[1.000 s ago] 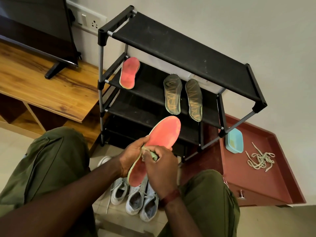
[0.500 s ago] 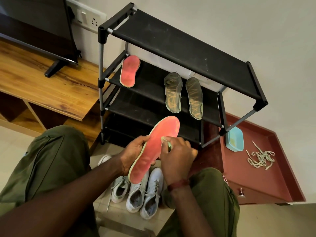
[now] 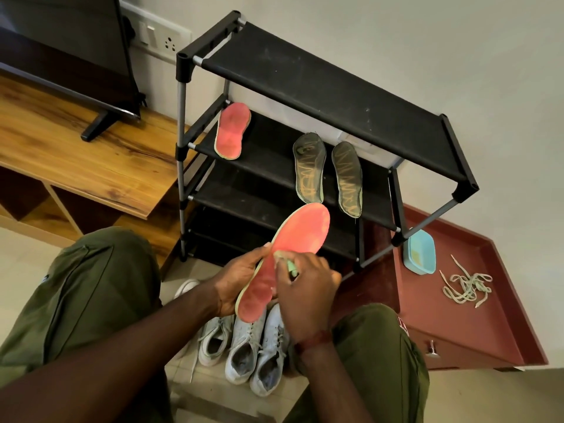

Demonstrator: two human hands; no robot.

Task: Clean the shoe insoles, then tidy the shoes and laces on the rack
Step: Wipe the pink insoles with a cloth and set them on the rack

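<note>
Two hands work one red insole (image 3: 300,233) above the shoes (image 3: 244,346) on the floor, in front of the rack (image 3: 320,96). The left hand (image 3: 241,279) grips the insole's left edge near mid-length, with the toe end pointing up toward the rack. The right hand (image 3: 305,294) pinches a pale green item (image 3: 291,267) against the insole's upper face, just beside the left thumb. Compared with half a second earlier, the right hand sits slightly nearer the heel; the left grip is unchanged. A second red insole (image 3: 232,131) and two dark insoles (image 3: 309,167) lie on the second shelf. The laces (image 3: 467,286) lie on the red cabinet (image 3: 457,325).
</note>
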